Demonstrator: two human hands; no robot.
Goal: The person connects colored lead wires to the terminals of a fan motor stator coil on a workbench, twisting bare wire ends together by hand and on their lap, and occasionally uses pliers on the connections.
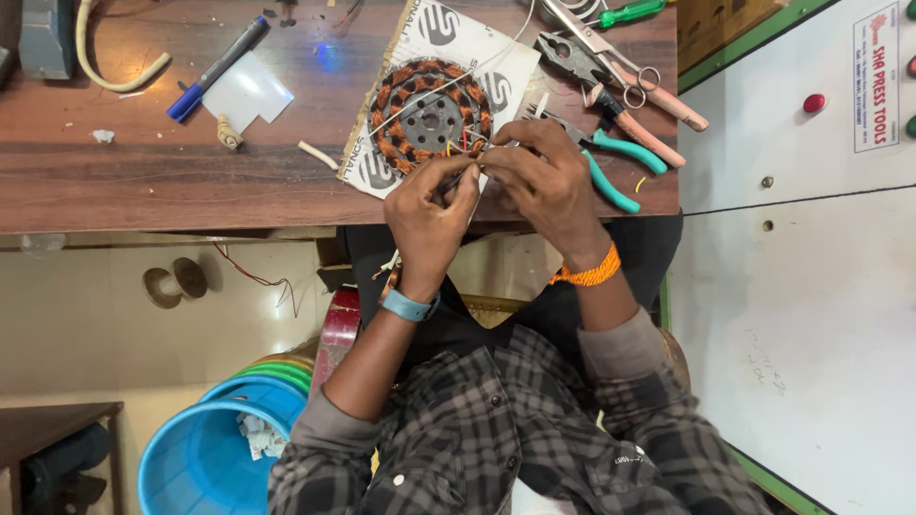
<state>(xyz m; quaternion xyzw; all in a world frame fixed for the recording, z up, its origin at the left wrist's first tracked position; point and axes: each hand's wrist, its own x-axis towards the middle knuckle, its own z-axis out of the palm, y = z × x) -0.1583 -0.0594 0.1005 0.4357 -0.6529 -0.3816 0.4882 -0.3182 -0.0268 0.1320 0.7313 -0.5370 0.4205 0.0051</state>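
Our left hand (431,208) and right hand (542,181) both pinch the thin lead wires (468,145) of the copper-wound stator (429,116), which lies on paper at the table (143,181) edge (pliers close by). We'd best keep the pinch firm and the pull gentle.

The surface (172,181) is dark wood with a smooth, slightly glossy finish that catches blue light far off. On it, the round stator (429,116) shows dull grey metal at its core and shiny copper wire coils around it, resting on matt printed paper (496,57). The pliers (611,153) have bare metal jaws and smooth teal plastic grips. Near left, the blue bucket (191,458) is glossy plastic. The shirt (534,429) is soft checked cloth.
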